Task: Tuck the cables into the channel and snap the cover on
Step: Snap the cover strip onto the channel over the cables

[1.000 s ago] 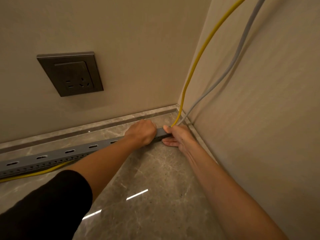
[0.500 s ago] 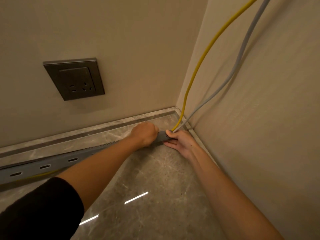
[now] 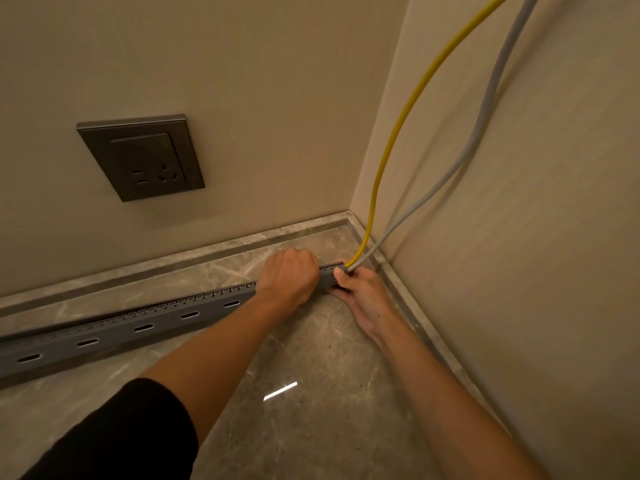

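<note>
Fingers [image 3: 337,271] of right hand [image 3: 363,294] pinch cables [image 3: 356,259] at channel [image 3: 104,336] end; left hand [image 3: 287,277] fisted on it. Tucking underway; next, press cables toward 9 o'clock.

A yellow cable [image 3: 398,133] and a pale grey cable [image 3: 485,109]; grey channel [image 3: 114,336]; dark, perhaps bronze, socket [image 3: 142,157]; grey-brown veined marble floor [image 3: 311,393]; beige walls [image 3: 259,81]; black sleeve [image 3: 117,438].

yellow cable [image 3: 398,133] at left gone under channel [image 3: 114,336]
</note>
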A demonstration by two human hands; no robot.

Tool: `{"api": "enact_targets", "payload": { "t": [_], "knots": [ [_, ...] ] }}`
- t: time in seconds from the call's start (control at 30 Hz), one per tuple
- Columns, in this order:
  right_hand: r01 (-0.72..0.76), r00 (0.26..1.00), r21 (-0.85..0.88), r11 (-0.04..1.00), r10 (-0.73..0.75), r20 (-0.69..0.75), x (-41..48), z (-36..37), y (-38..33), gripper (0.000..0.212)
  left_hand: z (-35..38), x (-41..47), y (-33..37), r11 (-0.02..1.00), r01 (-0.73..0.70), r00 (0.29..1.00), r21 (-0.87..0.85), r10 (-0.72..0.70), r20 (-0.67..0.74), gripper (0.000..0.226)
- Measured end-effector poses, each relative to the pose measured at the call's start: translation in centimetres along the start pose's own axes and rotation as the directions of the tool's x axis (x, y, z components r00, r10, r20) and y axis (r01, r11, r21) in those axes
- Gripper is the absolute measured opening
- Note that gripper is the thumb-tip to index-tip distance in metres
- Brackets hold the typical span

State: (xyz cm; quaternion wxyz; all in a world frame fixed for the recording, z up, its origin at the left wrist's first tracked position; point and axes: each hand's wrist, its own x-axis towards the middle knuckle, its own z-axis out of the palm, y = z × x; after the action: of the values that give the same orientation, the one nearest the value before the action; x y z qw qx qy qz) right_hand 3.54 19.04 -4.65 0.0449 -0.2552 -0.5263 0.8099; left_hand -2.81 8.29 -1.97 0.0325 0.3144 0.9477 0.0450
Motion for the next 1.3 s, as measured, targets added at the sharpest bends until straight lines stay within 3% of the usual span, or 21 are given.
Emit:
{"api": "enact_targets", "payload": {
  "t": [0.1,0.27,0.4,0.5,0.63,0.77,0.83,0.9,1.03,1.3],
  "knots": [
    [0.012,1.0,0.033,0.999,-0.013,0.017,-0.2,0.0,0.1,0.017,-0.1,0.0,0.0,1.0,-0.029,0.999,0.001,0.029,-0.021,0.023],
    [-0.008,1.0,0.194,0.981,0.007,0.004,-0.6,0.2,-0.1,0.02,-0.1,-0.1,0.8,0.991,0.053,0.998,-0.127,-0.055,-0.013,0.022],
    [0.04,0.967,0.363,0.931,0.055,-0.249,-0.5,2.1,0.2,0.036,0.3,-0.9,1.5,0.976,0.093,0.993,-0.197,-0.104,-0.051,0.017],
    [0.101,0.874,0.38,0.919,0.1,-0.475,-0.2,3.8,0.3,0.037,0.4,-1.6,1.9,0.979,0.079,0.993,-0.186,-0.093,-0.071,0.017],
    [0.214,0.744,0.289,0.933,0.036,-0.667,-0.1,4.6,-0.1,0.038,-0.1,-2.4,1.8,0.981,0.03,0.994,-0.192,-0.05,-0.099,0.013],
    [0.215,0.708,0.237,0.947,0.016,-0.706,0.1,4.9,-0.5,0.045,-1.5,-2.3,0.0,0.883,0.045,0.997,-0.466,-0.013,0.071,0.03],
    [0.195,0.704,0.205,0.959,0.008,-0.71,0.2,5.0,-0.6,0.044,-2.2,-2.4,-1.4,0.852,-0.005,0.974,-0.523,0.123,0.192,0.023],
    [0.185,0.7,0.182,0.966,0.0,-0.714,0.2,5.2,-0.8,0.042,-2.7,-2.3,-2.5,0.885,-0.104,0.936,-0.454,0.241,0.255,0.023],
    [0.187,0.701,0.177,0.966,-0.005,-0.713,0.2,5.4,-0.9,0.041,-3.1,-2.0,-2.4,0.952,-0.208,0.918,-0.224,0.269,0.292,0.037],
    [0.192,0.702,0.223,0.956,0.025,-0.712,0.4,5.6,-1.2,0.035,-1.7,-4.2,-0.3,0.976,-0.147,0.986,-0.159,0.158,0.055,0.029]
  ]
}}
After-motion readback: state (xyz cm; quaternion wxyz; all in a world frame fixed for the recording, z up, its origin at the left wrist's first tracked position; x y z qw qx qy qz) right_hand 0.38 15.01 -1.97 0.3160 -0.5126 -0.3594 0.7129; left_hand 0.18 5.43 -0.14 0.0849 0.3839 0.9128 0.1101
